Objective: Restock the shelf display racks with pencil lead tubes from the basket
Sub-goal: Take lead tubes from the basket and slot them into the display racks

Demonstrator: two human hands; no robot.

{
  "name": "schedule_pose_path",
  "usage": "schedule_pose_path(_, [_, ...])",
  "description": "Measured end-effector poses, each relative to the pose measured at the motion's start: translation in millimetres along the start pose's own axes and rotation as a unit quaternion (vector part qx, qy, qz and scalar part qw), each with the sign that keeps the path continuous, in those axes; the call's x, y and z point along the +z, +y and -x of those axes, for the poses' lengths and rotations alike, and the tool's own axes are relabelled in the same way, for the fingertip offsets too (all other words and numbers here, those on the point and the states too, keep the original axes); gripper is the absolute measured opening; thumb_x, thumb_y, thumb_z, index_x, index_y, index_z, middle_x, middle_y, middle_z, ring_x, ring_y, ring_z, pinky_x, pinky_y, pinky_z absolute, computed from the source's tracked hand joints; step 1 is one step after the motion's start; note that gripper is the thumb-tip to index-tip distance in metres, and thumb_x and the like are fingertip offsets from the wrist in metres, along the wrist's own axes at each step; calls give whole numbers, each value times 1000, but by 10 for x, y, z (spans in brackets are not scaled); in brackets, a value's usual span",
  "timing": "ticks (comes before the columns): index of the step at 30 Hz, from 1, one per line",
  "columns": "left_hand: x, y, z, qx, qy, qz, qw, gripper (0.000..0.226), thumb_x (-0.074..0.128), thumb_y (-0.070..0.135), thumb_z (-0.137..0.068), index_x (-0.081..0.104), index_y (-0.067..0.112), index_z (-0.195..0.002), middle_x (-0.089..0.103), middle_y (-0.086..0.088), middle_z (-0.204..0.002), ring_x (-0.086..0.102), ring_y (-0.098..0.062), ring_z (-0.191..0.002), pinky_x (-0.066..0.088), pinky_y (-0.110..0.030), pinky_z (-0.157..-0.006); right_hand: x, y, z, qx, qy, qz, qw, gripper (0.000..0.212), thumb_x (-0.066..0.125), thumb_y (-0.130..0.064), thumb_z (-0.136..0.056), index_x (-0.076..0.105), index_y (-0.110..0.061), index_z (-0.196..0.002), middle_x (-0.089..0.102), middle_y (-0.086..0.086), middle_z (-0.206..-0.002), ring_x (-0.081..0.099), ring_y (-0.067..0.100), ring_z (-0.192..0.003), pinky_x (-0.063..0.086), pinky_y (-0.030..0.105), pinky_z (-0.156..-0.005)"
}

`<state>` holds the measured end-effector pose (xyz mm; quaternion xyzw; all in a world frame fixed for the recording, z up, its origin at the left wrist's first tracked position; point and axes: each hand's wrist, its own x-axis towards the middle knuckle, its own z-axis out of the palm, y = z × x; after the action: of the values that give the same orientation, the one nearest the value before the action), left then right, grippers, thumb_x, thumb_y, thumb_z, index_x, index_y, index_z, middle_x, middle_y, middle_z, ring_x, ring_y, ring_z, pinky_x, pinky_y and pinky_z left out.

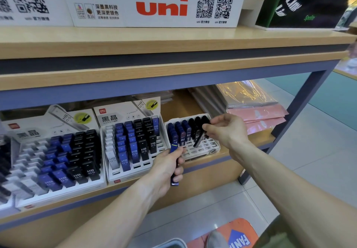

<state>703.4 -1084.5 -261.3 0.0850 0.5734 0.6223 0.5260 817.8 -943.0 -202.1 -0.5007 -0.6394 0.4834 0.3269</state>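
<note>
Left hand point(167, 167) grips blue tubes point(174, 172) at the shelf's point(210, 162) front edge. Right hand point(225, 129) pinches a black tube point(199, 138), tilted over the small rack point(204, 148). Tiled floor point(318, 141) beyond.

Both bare forearms are reaching forward; the left hand point(167, 167) is gripping with curled fingers, the right hand point(226, 129) is pinching

Bright, even light; blurred, warped edges
</note>
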Motion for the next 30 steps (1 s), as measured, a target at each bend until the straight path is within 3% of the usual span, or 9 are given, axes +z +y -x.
schedule_pose_path(3, [-13,30,8,-25,-22,1,999,18,53,24,-105,61,8,-110,39,5,-59,25,-10,-42,16,-20,-37,-39,42,-58,-75,65,121,988,25,90,-29,-74,67,-22,-82,71,-7,-73,70,12,-71,57,33,-70])
schedule_pose_path(6, [-2,68,32,-45,-44,32,998,19,51,25,-99,62,10,-102,37,4,-59,23,-10,-41,13,-19,-38,-26,70,-101,-117,82,169,975,23,87,-29,-76,65,-24,-82,68,-10,-71,65,7,-70,49,25,-62])
schedule_pose_path(11, [12,89,58,-51,-56,80,994,31,37,24,-94,62,5,-97,38,1,-59,24,-13,-41,15,-20,-40,41,155,-153,-152,88,210,962,24,86,-27,-76,64,-23,-82,66,-11,-70,65,11,-71,48,27,-62])
schedule_pose_path(18, [24,86,72,-44,-48,67,996,23,41,20,-100,58,5,-99,46,-2,-63,34,-15,-45,20,-22,-39,129,191,-120,-158,61,200,965,24,87,-27,-75,64,-22,-80,65,-10,-65,62,3,-64,42,18,-56])
schedule_pose_path(30, [15,93,115,-36,-52,64,996,30,38,18,-96,61,1,-104,49,-6,-67,40,-19,-45,22,-21,-39,276,305,-77,-230,26,307,923,21,81,-31,-79,62,-21,-79,68,-6,-72,66,23,-72,54,37,-70])
